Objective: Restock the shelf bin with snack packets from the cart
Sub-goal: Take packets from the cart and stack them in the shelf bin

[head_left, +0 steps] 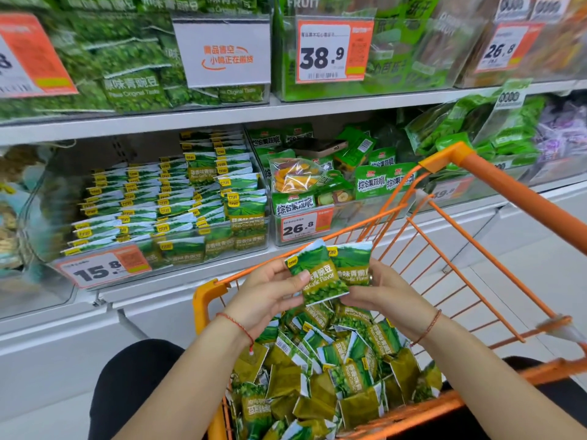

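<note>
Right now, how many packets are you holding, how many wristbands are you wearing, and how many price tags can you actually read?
Garlic pea packets in hand: 2
Red string wristbands: 2
Readable price tags: 4, namely 15.8, 26.8, 38.9, 26.8
Total: 8

1. Both forearms reach forward, bare, wrists close together.
2. The left hand (270,290) is palm-up, fingers curled, thumb pinching from the side.
3. The right hand (381,290) mirrors it, fingers curled inward in a grip.
4. Each wrist wears a thin cord bracelet.
</note>
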Motion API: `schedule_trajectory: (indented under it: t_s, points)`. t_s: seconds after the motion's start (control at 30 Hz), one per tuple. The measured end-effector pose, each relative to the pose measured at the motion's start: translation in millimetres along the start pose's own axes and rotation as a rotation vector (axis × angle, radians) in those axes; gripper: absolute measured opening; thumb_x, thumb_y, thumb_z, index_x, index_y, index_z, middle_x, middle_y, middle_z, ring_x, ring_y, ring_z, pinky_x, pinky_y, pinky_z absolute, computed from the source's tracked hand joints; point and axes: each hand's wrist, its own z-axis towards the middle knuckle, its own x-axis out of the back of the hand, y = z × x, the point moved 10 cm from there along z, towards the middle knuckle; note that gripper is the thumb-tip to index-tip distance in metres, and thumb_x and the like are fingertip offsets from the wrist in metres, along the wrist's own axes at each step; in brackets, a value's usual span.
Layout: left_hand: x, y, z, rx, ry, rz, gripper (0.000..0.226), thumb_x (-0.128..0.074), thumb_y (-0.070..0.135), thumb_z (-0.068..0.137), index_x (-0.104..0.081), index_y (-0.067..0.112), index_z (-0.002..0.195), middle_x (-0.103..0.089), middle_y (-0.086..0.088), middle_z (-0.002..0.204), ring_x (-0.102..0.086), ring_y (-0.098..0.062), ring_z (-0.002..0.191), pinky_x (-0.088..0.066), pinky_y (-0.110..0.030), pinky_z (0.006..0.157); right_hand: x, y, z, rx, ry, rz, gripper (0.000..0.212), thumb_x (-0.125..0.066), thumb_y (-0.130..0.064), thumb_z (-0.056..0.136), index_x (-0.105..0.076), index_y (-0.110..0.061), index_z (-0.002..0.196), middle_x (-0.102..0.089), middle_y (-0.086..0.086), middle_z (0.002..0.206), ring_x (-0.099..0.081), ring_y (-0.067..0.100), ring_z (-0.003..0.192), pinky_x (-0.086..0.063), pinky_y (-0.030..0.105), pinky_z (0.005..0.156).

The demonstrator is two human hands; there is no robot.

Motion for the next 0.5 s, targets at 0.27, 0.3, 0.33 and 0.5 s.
schedule_trajectory:
  t_s: [0.27,0.3,0.33,0.5]
  points:
    - [-9,10,-3,-0.114,-0.007,0.249,0.015,-0.055,0.008,0.092,-0.053,0.013,0.106,-0.070,0.010,0.080,-0.064,0.004,0.072,-0.048,-0.015,0.073,-29,-8,9,0.093,-0.080,-0.348,0.058,-0.077,0.003,0.071,-0.054,-0.022,0.116,-0.067,-0.007,0.110,-0.062,0.003,0.103,-0.049,0.020,0.088]
    - [-12,8,-3,-0.106,-0.026,0.255,0.011,-0.052,0.008,0.094,-0.055,0.014,0.103,-0.068,0.014,0.075,-0.063,0.005,0.069,-0.048,-0.012,0.068,-32,-6,10,0.084,-0.097,-0.364,0.059,-0.077,0.002,0.071,-0.052,-0.023,0.118,-0.066,-0.008,0.112,-0.061,0.004,0.105,-0.049,0.023,0.092]
    - [-15,8,-5,-0.095,-0.037,0.255,0.010,-0.051,0.009,0.095,-0.055,0.016,0.101,-0.068,0.015,0.076,-0.063,0.006,0.070,-0.048,-0.011,0.065,-33,-5,10,0.080,-0.108,-0.382,0.059,-0.077,0.000,0.073,-0.051,-0.024,0.119,-0.065,-0.008,0.114,-0.060,0.006,0.108,-0.048,0.028,0.096]
    - [-9,17,-6,-0.164,0.025,0.295,0.013,-0.053,0.010,0.094,-0.056,0.020,0.102,-0.064,0.007,0.101,-0.060,-0.003,0.093,-0.049,-0.010,0.077,-39,-5,0,-0.012,-0.255,-0.284,0.058,-0.070,0.003,0.080,-0.045,-0.020,0.126,-0.061,0.000,0.121,-0.063,0.007,0.106,-0.051,0.027,0.091]
